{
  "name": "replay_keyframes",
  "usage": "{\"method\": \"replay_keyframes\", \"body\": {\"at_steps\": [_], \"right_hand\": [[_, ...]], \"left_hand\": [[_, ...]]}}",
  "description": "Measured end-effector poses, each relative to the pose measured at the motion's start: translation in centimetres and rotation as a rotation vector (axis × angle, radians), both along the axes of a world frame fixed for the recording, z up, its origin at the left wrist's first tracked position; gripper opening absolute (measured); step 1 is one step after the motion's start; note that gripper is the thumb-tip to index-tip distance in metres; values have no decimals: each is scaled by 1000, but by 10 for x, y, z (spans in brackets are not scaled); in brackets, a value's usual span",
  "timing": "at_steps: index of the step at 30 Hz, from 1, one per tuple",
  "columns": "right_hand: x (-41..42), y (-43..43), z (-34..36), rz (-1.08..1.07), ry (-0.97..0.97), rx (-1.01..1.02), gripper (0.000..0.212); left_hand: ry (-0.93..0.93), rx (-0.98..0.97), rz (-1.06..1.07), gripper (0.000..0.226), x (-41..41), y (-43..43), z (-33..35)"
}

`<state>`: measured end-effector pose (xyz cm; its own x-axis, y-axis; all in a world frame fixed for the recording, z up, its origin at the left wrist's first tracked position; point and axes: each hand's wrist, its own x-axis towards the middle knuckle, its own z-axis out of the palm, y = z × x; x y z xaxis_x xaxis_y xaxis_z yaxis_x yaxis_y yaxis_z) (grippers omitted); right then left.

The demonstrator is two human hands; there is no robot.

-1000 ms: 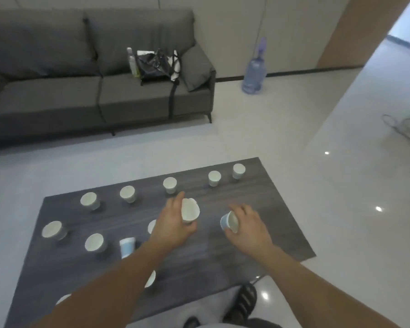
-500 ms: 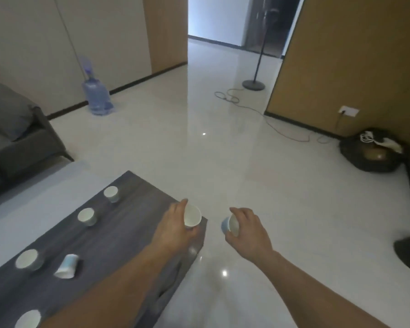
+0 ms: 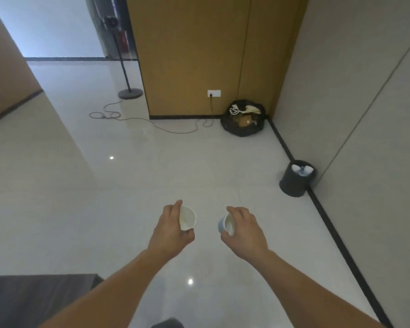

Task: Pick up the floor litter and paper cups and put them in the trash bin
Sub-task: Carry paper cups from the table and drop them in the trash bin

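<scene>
The left grip (image 3: 173,229) pinches a white cup (image 3: 187,218), and the right grip (image 3: 243,229) pinches a blue cup (image 3: 226,224). Both are probably light and crushable, best held gently by the walls. The trash bin (image 3: 294,183) stands far right.

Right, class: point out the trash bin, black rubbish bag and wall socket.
trash bin (image 3: 291,185): head view, outer wall.
black rubbish bag (image 3: 242,130): head view, lower front.
wall socket (image 3: 214,93): head view, plate centre.
</scene>
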<state>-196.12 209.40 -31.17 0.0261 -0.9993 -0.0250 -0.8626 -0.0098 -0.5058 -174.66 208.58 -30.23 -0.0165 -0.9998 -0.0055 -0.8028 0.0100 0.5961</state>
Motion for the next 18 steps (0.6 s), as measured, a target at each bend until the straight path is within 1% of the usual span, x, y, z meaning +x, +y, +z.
{"method": "replay_keyframes", "body": {"at_steps": [5,9,15,18], "right_hand": [[-68,-22,-15,-142,-31,41,67],[-126,-62,-20,-255,-26,34,66],[-221,-134,-17,-408,49,68,68],[-268,-168,-14,-503,70,74,69]], "left_hand": [[-25,17,-169,88,-71,-59,-7],[-38,40,-267,84,-129,-119,-22],[42,45,-419,80,-246,-226,-33],[45,27,-495,80,-301,-277,-33]]}}
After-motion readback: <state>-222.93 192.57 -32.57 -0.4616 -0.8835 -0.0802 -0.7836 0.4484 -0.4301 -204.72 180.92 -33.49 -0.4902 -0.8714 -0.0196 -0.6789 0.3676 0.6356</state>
